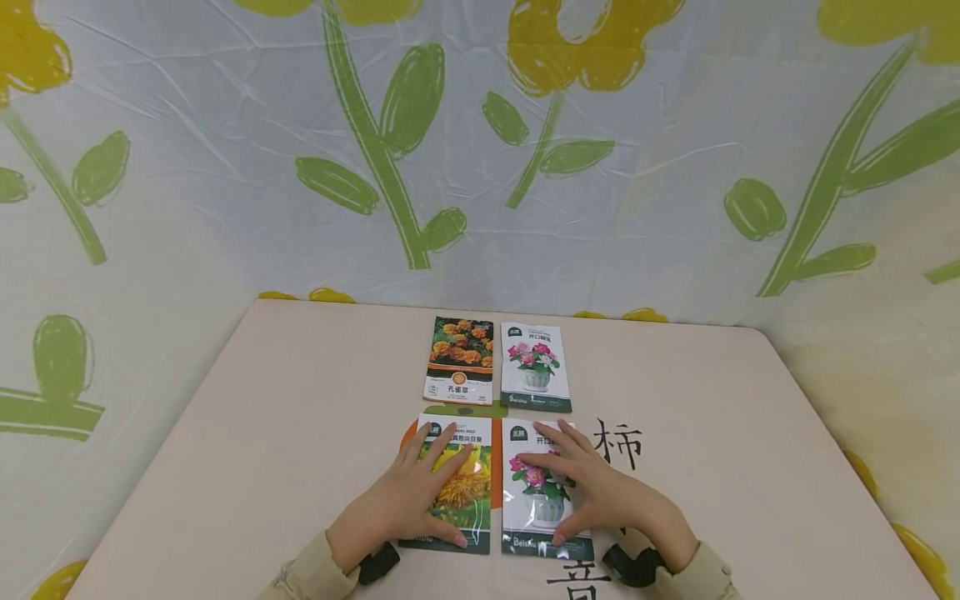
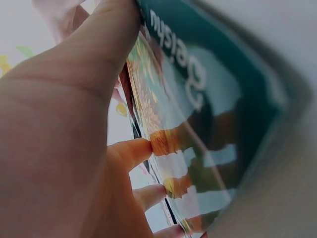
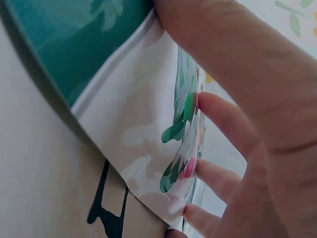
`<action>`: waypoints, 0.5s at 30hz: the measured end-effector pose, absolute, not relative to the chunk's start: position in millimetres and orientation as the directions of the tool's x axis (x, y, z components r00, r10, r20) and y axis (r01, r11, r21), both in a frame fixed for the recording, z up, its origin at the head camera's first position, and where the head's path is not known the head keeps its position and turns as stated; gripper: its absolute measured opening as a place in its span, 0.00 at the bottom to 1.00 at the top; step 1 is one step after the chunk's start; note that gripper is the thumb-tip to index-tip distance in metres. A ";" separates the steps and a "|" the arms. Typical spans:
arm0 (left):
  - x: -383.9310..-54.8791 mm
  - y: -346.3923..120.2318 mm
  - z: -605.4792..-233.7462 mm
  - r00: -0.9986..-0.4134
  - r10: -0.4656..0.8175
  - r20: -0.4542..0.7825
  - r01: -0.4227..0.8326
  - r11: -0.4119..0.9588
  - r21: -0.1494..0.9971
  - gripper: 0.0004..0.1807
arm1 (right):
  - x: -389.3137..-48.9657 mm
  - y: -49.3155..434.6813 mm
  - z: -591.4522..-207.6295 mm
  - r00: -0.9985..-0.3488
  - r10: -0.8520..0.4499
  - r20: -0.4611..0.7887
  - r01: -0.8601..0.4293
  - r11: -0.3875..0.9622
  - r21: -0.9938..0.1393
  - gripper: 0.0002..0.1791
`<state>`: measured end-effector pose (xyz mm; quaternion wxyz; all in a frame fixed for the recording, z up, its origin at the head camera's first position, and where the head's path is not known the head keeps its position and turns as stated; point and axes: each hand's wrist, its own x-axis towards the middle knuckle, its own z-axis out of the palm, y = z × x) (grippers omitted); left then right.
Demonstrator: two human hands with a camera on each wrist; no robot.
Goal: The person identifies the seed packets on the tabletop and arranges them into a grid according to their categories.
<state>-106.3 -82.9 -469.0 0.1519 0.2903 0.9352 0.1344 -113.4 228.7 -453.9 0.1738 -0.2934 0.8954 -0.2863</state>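
Observation:
Two seed packets lie flat side by side at the near middle of the table in the head view. My left hand [image 1: 408, 494] rests with spread fingers on the yellow sunflower seed packet [image 1: 465, 492], its thumb near the lower edge. On the packet with pink flowers in a white pot [image 1: 546, 512], my right hand [image 1: 600, 483] lies the same way. Both wrist views show fingertips [image 2: 141, 148] touching the glossy fronts; the green lower band of the sunflower packet [image 2: 247, 89] and of the pink-flower packet [image 3: 84, 44] shows close up.
Behind them lie an orange marigold seed packet [image 1: 460, 358] and a second pink-flower packet [image 1: 535, 367]. The pale tablecloth [image 1: 300, 400] carries black characters and an orange print partly under the packets. A flower-printed curtain [image 1: 600, 233] hangs behind the table.

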 end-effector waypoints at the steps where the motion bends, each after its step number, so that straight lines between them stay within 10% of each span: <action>1: -106.2 -82.9 -468.9 -0.785 0.584 -0.206 0.502 0.795 0.339 0.64 | -113.4 228.8 -453.7 -0.767 -0.625 -0.146 -0.424 0.664 -0.616 0.52; 15: -106.1 -82.6 -469.5 -0.787 0.581 -0.207 0.497 0.796 0.345 0.64 | -113.4 229.7 -455.7 -0.766 -0.632 -0.117 -0.441 0.649 -0.620 0.52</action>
